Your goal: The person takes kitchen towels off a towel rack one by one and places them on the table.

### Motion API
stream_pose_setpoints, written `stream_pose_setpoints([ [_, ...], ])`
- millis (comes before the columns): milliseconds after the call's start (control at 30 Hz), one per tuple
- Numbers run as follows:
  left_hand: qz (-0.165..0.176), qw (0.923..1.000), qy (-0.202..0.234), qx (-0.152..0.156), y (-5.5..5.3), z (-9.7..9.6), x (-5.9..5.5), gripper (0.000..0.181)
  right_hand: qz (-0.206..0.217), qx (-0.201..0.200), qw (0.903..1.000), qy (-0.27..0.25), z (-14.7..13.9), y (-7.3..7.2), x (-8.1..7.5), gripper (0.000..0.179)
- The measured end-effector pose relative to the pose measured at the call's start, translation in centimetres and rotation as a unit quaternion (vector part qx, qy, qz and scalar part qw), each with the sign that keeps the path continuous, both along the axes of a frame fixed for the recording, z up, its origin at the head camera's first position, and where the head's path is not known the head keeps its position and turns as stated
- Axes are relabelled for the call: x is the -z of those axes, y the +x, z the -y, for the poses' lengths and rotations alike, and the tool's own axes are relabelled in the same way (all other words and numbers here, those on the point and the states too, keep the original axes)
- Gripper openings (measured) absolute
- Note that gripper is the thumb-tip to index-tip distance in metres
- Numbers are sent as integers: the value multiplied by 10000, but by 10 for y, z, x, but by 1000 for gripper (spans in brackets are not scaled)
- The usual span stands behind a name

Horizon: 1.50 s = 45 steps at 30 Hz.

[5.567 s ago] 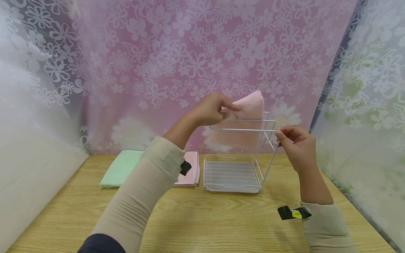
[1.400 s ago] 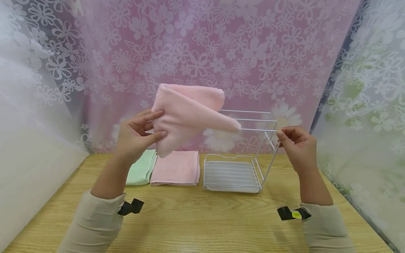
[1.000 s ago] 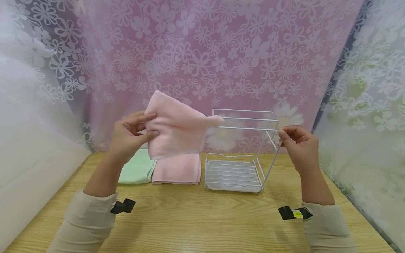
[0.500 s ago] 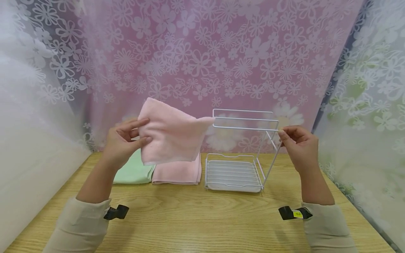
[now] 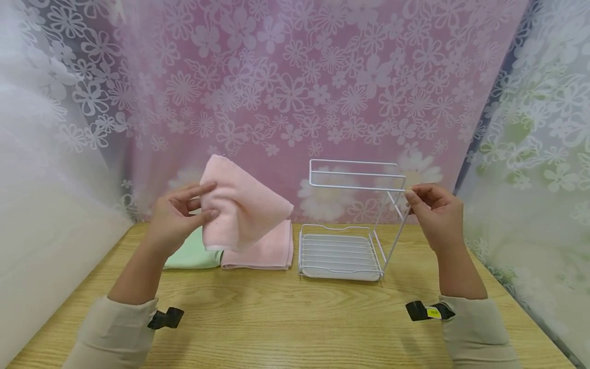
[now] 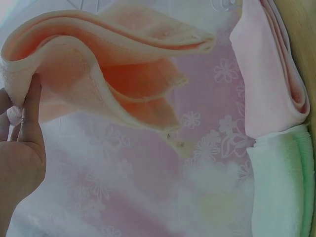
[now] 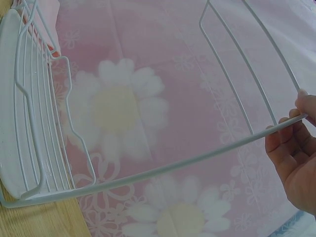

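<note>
My left hand (image 5: 177,218) pinches a folded pink towel (image 5: 249,202) by its left edge, thumb in front. The towel hangs in the air, clear of the rack, its right corner drooping; the left wrist view shows its layers fanned apart. With thumb and fingertips my right hand (image 5: 435,212) grips the upper right corner of a white wire rack (image 5: 355,188). The rack has hanging bars on top, a slanted side frame, and a slatted base over a white tray (image 5: 341,277). In the right wrist view the fingers (image 7: 281,153) curl round the rack's frame (image 7: 173,170).
On the wooden table (image 5: 276,318) a folded pink towel (image 5: 272,251) lies left of the rack, partly behind the held one. Beside it is a folded green towel (image 5: 191,253), partly hidden by my left hand. Flowered curtains (image 5: 295,77) hang behind and at the sides.
The pink towel, earlier on the rack's top bars, has come off them leftward and is lower now, its right end sagging. My left hand moved left and down with it. My right hand stays on the rack.
</note>
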<state>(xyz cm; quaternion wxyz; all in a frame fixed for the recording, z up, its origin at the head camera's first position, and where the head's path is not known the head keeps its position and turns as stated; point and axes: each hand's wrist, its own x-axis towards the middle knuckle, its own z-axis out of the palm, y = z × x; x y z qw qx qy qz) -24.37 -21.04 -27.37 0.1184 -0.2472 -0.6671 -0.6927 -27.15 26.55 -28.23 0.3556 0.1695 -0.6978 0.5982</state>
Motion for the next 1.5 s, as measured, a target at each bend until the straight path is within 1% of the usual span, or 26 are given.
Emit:
stream_pose_setpoints([
  [200,130,9999,-71,61,1,-2,8,54,-3,26,10000,10,0,0,0,14],
  [433,223,9995,-36,225,1,-5,19,54,12,96,9999,64,1,2,0,13],
  [533,157,9995,17,280,1,-7,24,54,22,118,9999,81,1,2,0,13],
  [700,55,9985,165,515,3,-11,32,55,7,191,9997,145,1,1,0,11],
  [767,128,9978,198,611,4,-14,34,56,8,181,9998,124,1,1,-1,11],
  [867,255,9974,162,652,6,-18,39,56,12,148,9998,98,1,1,-1,11],
  [1000,444,9958,100,792,8,-24,44,57,33,91,9999,56,1,0,0,11],
  [1167,735,9908,216,1119,11,-35,49,59,5,34,10000,-18,1,0,1,12],
  [1267,950,9848,438,1384,13,-41,53,60,-1,41,10000,-15,0,0,1,14],
  [1367,1144,9773,691,1643,14,-46,57,60,-2,63,10000,20,0,0,2,15],
  [1433,1234,9739,767,1744,14,-49,61,60,-29,73,10000,57,0,0,1,15],
  [1500,1327,9720,773,1778,14,-50,65,60,-49,54,10000,48,0,0,1,15],
])
